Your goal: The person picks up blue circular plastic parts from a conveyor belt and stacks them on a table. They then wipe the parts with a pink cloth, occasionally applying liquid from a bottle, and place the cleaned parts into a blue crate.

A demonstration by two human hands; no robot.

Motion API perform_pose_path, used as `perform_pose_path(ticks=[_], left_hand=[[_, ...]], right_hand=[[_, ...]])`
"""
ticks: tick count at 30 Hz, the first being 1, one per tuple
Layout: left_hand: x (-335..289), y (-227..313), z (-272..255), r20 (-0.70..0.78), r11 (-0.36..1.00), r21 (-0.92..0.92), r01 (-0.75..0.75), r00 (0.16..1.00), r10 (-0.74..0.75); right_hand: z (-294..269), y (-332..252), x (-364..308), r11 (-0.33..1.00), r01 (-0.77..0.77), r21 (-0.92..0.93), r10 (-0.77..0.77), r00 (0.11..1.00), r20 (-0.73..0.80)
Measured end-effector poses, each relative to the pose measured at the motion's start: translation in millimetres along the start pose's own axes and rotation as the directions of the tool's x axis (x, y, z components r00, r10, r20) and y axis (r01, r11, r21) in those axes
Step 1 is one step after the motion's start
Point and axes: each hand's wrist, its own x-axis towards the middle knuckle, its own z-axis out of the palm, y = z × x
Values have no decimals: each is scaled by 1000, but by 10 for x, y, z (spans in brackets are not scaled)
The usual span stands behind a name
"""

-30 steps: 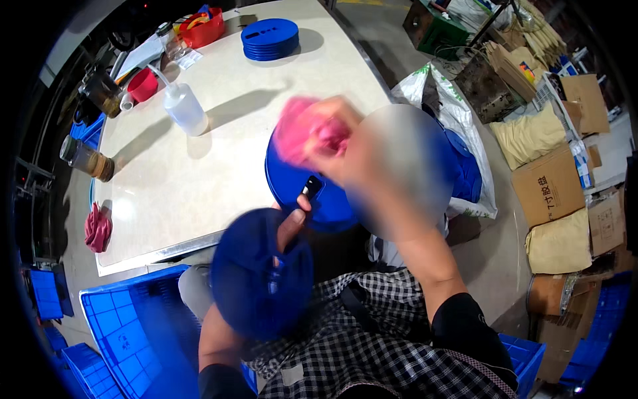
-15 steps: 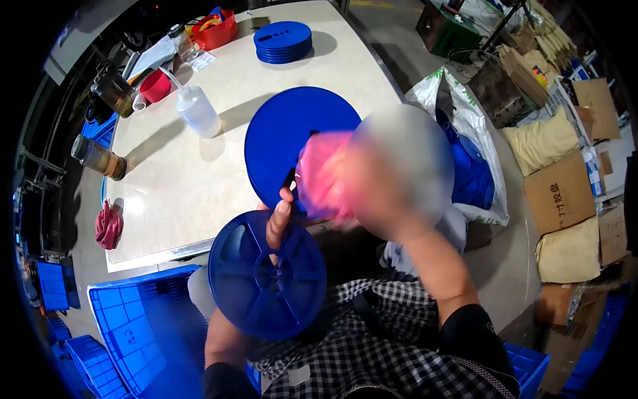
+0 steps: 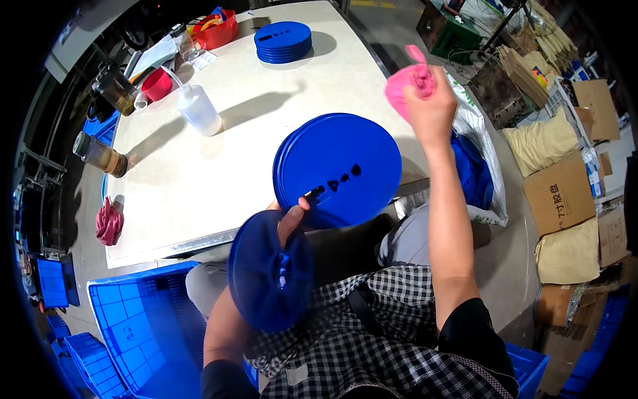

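My left hand [image 3: 290,225] grips several blue plastic discs [image 3: 359,143] held together. They are tilted over the table's near edge, and the top one has a row of small dark cut-outs. Its thumb lies at the lower rim; the other fingers are mostly hidden. A ribbed blue reel disc [image 3: 269,292] hangs around the base of the thumb, nearer to me, slightly blurred. Up and to the right, my right hand [image 3: 435,106] is closed on a bunched pink cloth [image 3: 405,90], apart from the discs.
On the white table [image 3: 246,153] are a stack of blue discs [image 3: 282,46], a squeeze bottle [image 3: 199,112], a red basket [image 3: 218,33] and a dark pink cloth [image 3: 108,223]. A white sack [image 3: 495,186] holding blue pieces stands right. Blue crates [image 3: 126,312] sit lower left.
My right hand has swung up and right with the pink cloth, away from the discs. The held discs have shifted right and tilted, and the ribbed reel disc has turned more edge-on.
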Motion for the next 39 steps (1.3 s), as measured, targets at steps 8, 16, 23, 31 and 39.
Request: perform_pose_path(ticks=[8,16,23,31,39], left_hand=[[292,-31,-402,78,959,-186,-214,970,232],[343,-2,-399,82,962,-144,-234,966,247],[271,-9,-348,6,957,-27,-288,957,289],[233,-8,-319,-26,967,-55,-248,969,247],[264,0,-297,-39,967,-115,-229,973,226]], right_hand=[[-606,-11,-219,158,-769,619,116,637,762],[-612,-382,-389,452,-697,556,-39,608,793],[-610,-425,-375,519,-627,581,-93,634,768],[-644,-514,-474,696,-476,537,-124,657,743],[-607,-600,-484,725,-292,623,-268,715,646]])
